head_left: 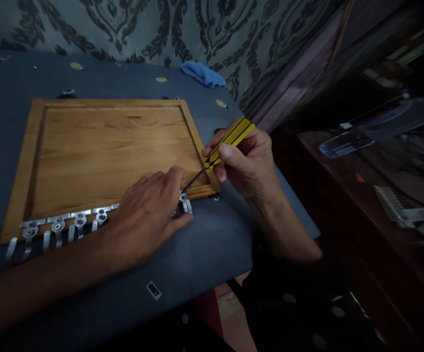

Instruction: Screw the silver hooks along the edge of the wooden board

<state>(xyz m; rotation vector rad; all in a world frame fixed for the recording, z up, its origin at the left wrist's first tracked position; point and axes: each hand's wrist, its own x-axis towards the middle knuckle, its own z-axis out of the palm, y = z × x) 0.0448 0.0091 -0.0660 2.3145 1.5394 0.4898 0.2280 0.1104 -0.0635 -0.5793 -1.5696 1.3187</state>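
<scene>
My right hand (250, 164) is closed round the yellow and black handle of a screwdriver (230, 142). The screwdriver slants down to the left, its tip at the right end of a metal hook rail (63, 218). That rail runs along the near edge of a framed wooden board (113, 156), with silvery double hooks hanging over the edge. My left hand (142, 215) grips the rail near its right end, thumb below the last hook (184, 203) and fingers over the board. It covers the rail's middle-right part.
The board lies on a blue-covered table (226, 234). A blue cloth (202, 74) sits at the back by the patterned wall covering (124, 29). To the right, a dark reddish surface (344, 181) carries cables, a clear plastic package (347, 142) and a white slotted item (391, 208).
</scene>
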